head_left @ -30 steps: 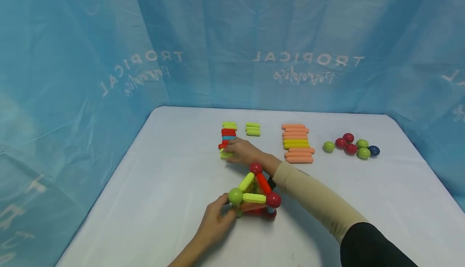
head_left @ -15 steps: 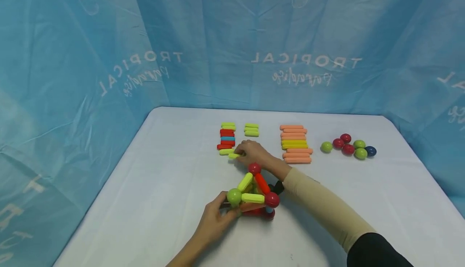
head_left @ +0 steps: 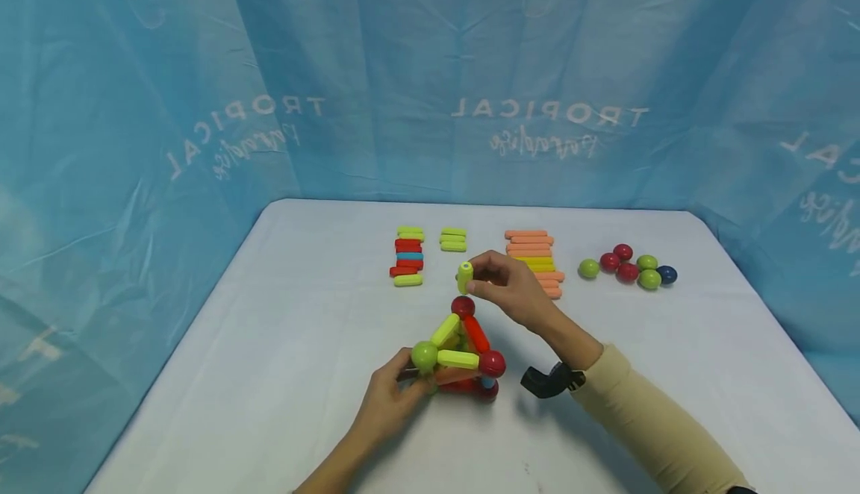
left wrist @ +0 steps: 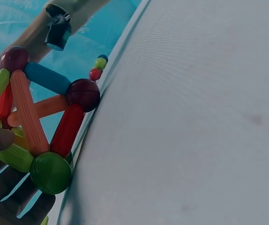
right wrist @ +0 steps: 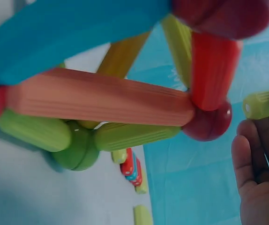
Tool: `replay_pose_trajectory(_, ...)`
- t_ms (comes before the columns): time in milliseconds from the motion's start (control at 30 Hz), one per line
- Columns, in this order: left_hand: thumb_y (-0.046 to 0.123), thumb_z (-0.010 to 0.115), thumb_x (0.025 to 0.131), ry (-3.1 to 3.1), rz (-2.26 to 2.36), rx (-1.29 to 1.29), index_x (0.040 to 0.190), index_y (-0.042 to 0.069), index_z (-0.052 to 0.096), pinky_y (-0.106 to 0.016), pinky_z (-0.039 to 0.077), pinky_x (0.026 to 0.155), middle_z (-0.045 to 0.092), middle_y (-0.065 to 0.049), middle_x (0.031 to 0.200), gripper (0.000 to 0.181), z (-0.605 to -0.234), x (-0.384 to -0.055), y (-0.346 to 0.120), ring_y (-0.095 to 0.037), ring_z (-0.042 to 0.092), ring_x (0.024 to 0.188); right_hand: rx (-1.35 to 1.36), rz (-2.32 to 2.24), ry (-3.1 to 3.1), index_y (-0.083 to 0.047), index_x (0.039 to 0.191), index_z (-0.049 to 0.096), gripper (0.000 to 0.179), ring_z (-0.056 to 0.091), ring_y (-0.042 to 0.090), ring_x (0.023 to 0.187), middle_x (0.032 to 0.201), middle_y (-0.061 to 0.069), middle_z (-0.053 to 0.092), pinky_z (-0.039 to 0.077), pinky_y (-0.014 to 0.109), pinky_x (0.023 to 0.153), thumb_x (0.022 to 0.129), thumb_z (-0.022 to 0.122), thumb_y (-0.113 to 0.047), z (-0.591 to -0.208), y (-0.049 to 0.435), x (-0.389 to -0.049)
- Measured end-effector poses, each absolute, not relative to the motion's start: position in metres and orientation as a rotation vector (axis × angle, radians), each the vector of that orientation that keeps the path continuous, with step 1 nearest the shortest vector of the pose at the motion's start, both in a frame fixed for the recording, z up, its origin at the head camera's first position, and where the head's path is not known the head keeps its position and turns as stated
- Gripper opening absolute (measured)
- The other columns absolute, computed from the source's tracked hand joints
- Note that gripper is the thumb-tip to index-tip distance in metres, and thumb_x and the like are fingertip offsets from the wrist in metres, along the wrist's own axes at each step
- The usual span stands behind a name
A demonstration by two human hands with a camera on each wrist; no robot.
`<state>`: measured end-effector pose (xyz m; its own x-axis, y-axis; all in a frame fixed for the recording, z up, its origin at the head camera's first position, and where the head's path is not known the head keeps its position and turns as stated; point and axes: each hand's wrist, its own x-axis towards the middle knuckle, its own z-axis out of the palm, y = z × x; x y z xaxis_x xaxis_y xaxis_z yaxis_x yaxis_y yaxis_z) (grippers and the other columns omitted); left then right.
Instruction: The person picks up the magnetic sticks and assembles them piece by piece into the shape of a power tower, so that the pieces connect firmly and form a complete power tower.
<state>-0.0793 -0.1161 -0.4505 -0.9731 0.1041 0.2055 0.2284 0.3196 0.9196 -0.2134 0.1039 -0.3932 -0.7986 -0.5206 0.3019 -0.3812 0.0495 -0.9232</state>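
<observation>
My left hand grips the left side of a ball-and-stick toy frame low over the white table. Red and green balls join its yellow-green, red, blue, orange and yellow sticks. In the left wrist view, thumb and fingers lie around a yellow-green stick beside a green ball. Just beyond the frame's far red ball, my right hand pinches a short yellow-green toy stick, held upright. A pale dot shows on the stick's end in the right wrist view.
Behind the frame lies a column of short yellow-green, red and blue sticks, with several yellow-green ones beside it. Longer orange and yellow sticks lie behind the right hand. Loose balls sit farther right. A blue curtain surrounds the table.
My right hand has picked a yellow-green stick from the near end of the column, brought it right and turned it upright. The left hand still holds the frame.
</observation>
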Motion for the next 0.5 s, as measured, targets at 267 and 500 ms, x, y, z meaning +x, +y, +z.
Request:
replay_pose_trajectory(267,-0.004,0.069,0.082,-2.449,-1.733,-0.309,0.107,0.005,0.063,-0.050,0.047,0.088,0.068,-0.006,0.104,0.027,-0.441,-0.078,-0.114,-0.029,0.063,0.100,-0.948,-1.838,2.214,-0.002,0.112,0.062,0.022,0.060,0.028,0.092,0.100,0.010,0.064,0.053,0.033,0.078,0.090,0.063,-0.001,-0.406,0.106,-0.207)
replay_pose_trajectory(500,0.008,0.072,0.085,-2.470,-1.738,-0.320,0.108,0.011,0.064,-0.045,0.047,0.091,0.068,0.001,0.107,0.024,-0.465,-0.084,-0.120,-0.022,0.062,0.103,-0.956,-1.846,2.187,-0.005,0.113,0.063,0.021,0.060,0.025,0.095,0.103,0.008,0.065,0.051,0.037,0.083,0.093,0.063,-0.010,-0.408,0.109,-0.210)
